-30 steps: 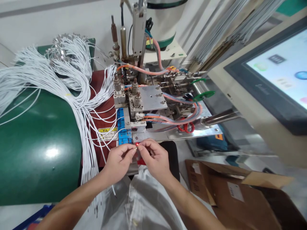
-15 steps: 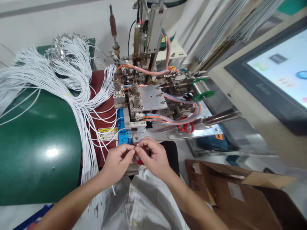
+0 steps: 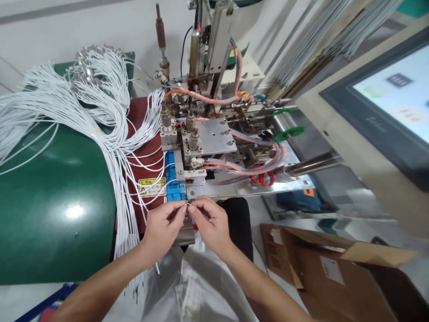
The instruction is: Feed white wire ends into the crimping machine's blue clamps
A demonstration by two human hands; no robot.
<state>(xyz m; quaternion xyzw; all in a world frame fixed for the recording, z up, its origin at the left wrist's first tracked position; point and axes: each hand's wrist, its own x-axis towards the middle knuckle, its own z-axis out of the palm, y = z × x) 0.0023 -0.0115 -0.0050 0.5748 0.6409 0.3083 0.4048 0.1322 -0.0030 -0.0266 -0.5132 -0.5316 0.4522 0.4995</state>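
Observation:
My left hand [image 3: 164,228] and my right hand [image 3: 209,223] meet fingertip to fingertip just below the front edge of a small metal assembly machine [image 3: 204,143]. Both hands are pinched on a thin white wire end [image 3: 187,207] with a small metal terminal, held at the machine's front slot. A large bundle of white wires [image 3: 100,116] drapes over a green rounded cover [image 3: 53,201] to my left, with strands trailing down towards my left hand.
A touch screen panel [image 3: 385,103] stands at the right. An open cardboard box [image 3: 328,268] sits at the lower right. A clear plastic bag [image 3: 191,281] hangs below my hands. Coloured air hoses [image 3: 241,165] loop over the machine.
The machine's upper slide and head have shifted to the right. My two hands have drawn a little closer together, and the red glow between the fingertips no longer shows.

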